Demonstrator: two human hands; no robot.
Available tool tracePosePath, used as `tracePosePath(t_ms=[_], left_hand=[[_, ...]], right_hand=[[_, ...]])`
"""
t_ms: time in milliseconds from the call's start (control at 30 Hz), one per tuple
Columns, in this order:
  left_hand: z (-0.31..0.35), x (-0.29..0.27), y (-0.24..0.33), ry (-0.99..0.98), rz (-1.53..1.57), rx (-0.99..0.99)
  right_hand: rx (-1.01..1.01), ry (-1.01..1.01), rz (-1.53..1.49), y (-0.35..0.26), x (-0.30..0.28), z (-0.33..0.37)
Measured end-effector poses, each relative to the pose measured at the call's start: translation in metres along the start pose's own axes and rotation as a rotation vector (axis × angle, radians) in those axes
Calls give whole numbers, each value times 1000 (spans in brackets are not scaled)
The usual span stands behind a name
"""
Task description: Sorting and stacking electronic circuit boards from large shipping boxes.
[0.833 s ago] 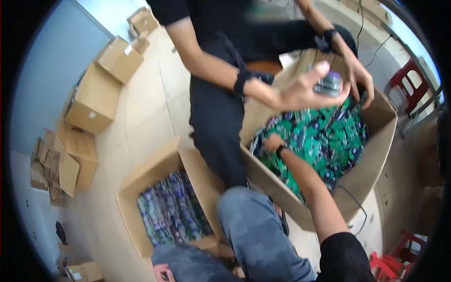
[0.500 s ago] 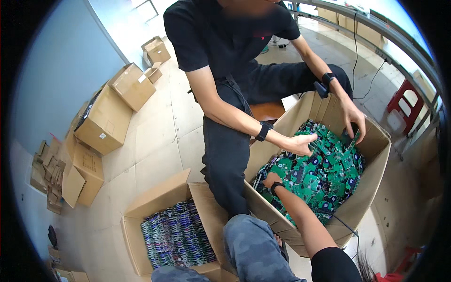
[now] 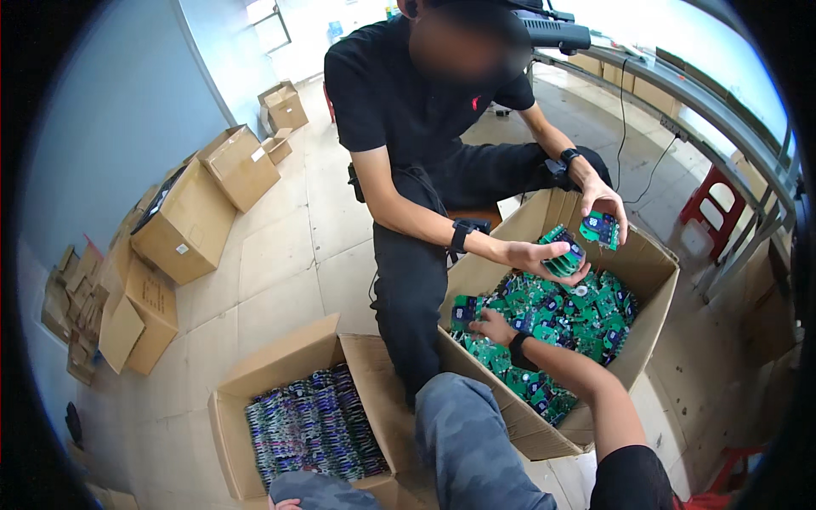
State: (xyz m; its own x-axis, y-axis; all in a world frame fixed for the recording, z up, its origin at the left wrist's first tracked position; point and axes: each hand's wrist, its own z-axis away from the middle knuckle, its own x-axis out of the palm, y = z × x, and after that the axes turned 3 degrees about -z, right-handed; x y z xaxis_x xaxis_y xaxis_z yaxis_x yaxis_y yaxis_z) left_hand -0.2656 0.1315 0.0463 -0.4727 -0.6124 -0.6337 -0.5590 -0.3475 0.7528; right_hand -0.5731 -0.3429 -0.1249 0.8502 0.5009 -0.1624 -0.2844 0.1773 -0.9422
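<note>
My right hand [image 3: 495, 326] reaches into the cardboard box on the right, its fingers closed at the edge of a green circuit board [image 3: 465, 311] with a dark blue patch. Loose green circuit boards [image 3: 586, 310] are heaped around it. Only a sliver of my left hand [image 3: 287, 505] shows at the lower edge, beside my knee; its fingers are mostly hidden. Across the box, a co-worker's hand [image 3: 544, 260] holds a small stack of boards [image 3: 563, 252], and their other hand [image 3: 605, 204] grips a board [image 3: 600, 228].
Left of my knee stands an open cardboard box [image 3: 223, 425] with boards packed in upright rows [image 3: 314, 416]. The co-worker's leg [image 3: 408, 297] lies between the boxes. More cartons [image 3: 183, 225] line the wall. A metal bench frame [image 3: 722, 93] and red stool [image 3: 712, 208] stand right.
The co-worker's hands have risen out of the heap with boards in them. A board now shows at my right fingertips. My view has shifted slightly, and a bit of my left hand has appeared.
</note>
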Motion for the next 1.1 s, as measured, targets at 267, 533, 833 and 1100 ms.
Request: tracePosePath(t_ms=[267,533,833,1100], left_hand=[[5,-7,-1,1,-124,219],[-22,-9,26,128,341,172],[53,78,158,-971,1053,499],[65,91,156,-811,1468,27]], right_hand=[[-239,-150,-26,-117,-38,107],[-407,60,-272,-213,-4,252],[-143,-120,-438,-197,109,396],[-156,14,-381,-153,161,404]])
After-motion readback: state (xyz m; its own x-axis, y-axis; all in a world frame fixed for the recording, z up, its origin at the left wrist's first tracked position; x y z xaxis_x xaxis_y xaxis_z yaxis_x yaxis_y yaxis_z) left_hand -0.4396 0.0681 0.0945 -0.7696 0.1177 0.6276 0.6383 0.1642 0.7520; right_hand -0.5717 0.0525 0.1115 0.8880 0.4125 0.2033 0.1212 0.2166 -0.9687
